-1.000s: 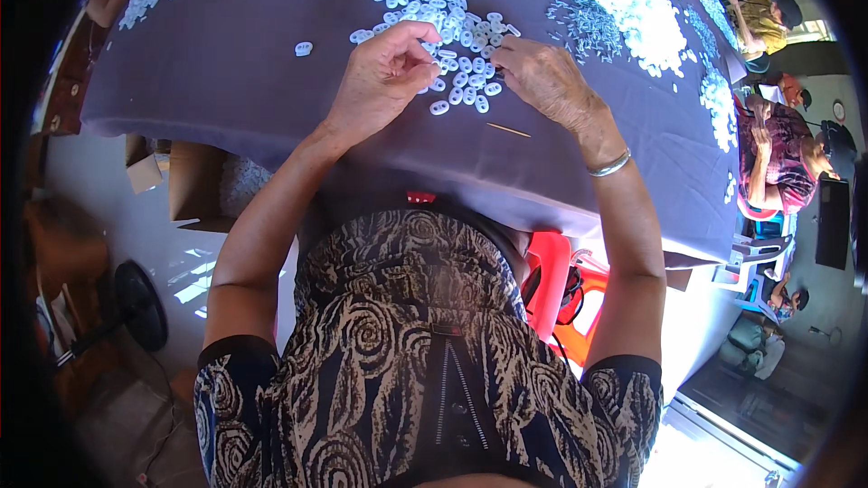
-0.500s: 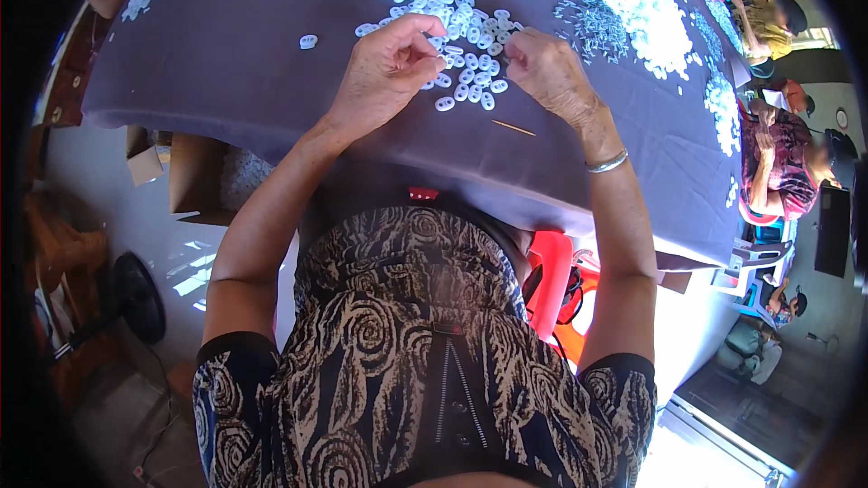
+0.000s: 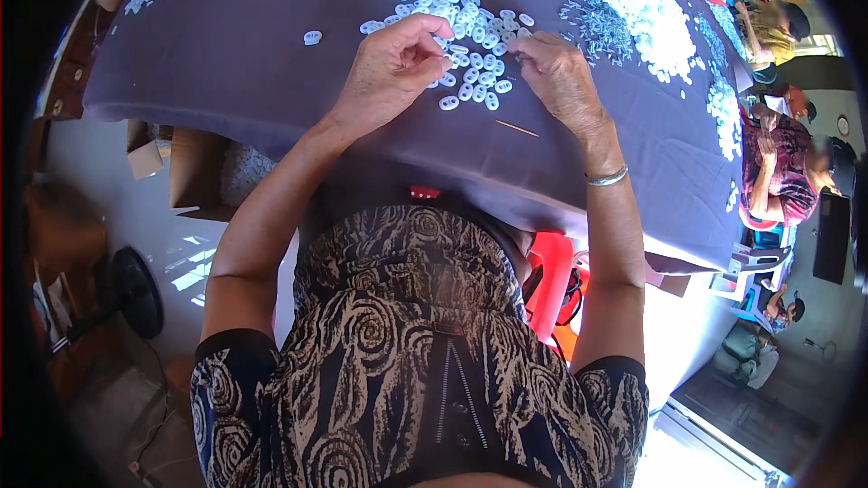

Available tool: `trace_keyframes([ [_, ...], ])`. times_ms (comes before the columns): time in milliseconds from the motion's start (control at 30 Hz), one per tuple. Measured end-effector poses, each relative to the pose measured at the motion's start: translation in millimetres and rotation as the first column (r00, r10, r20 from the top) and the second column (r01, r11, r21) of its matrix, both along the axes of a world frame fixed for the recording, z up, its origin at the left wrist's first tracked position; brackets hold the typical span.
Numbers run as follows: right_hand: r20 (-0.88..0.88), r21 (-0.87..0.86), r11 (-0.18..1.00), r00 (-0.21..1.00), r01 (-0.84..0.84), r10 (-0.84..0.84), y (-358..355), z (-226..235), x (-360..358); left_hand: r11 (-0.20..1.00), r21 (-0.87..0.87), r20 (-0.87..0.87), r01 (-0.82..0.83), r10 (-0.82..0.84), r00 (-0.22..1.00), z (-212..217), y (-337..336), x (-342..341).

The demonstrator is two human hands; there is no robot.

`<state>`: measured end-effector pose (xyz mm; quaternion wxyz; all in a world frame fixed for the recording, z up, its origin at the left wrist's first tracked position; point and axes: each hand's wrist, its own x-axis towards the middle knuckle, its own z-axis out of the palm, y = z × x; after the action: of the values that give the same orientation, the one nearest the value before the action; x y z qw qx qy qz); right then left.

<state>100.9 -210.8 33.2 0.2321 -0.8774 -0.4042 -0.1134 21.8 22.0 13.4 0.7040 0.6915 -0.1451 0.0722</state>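
Small white oval pieces with two holes [image 3: 466, 91] lie in a loose heap on the dark cloth-covered table [image 3: 226, 63]. At the heap's left side is my left hand [image 3: 391, 70], thumb and curled fingers brought together; whatever they pinch is hidden. My right hand [image 3: 562, 83] hovers at the heap's right edge with its fingertips pinched together. Something tiny and dark shows at those fingertips, too small to name. A thin wooden stick [image 3: 517, 128] rests on the cloth below the heap, between my hands.
Small metal pins [image 3: 604, 29] are piled to the right, beside a large mound of white pieces [image 3: 646, 18]. One white oval piece [image 3: 312, 37] lies apart on the left. A cardboard box [image 3: 197, 167] and a black fan [image 3: 137, 294] stand off left. Other people [image 3: 782, 163] sit at right.
My right hand has shifted slightly right, and its fingertips now show more plainly, pointing at the heap. The left hand keeps its pinch almost unmoved.
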Motion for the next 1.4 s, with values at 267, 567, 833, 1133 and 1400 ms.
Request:
trace_keyframes([
  [267,-0.017,0.031,0.996,0.996,0.086,-0.086,-0.1,-4.7,1.1,0.999,0.029,-0.02,-0.012,0.013,1.0,2.3,-0.2,-1.0],
  [567,-0.305,0.136,0.982,0.948,0.134,-0.088,-2.9,-3.2,-7.1,1.0,0.02,-0.01,-0.01,0.01,1.0,2.9,-1.8,-1.1],
  [833,-0.16,0.107,0.982,0.978,0.154,-0.136,-5.9,-5.3,-9.4,0.999,0.053,-0.009,-0.011,0.011,1.0,3.1,-0.2,-2.3],
  [1133,-0.708,0.501,0.832,0.666,0.238,0.236,21.5,-0.9,-21.8,1.0,0.029,-0.032,-0.006,0.007,0.999,-0.1,-4.2,-2.0],
  [1400,-0.747,0.63,0.71,0.494,0.315,0.444,54.7,0.2,-25.3,0.999,0.001,-0.015,-0.049,0.049,0.999,-1.3,-4.6,0.4],
])
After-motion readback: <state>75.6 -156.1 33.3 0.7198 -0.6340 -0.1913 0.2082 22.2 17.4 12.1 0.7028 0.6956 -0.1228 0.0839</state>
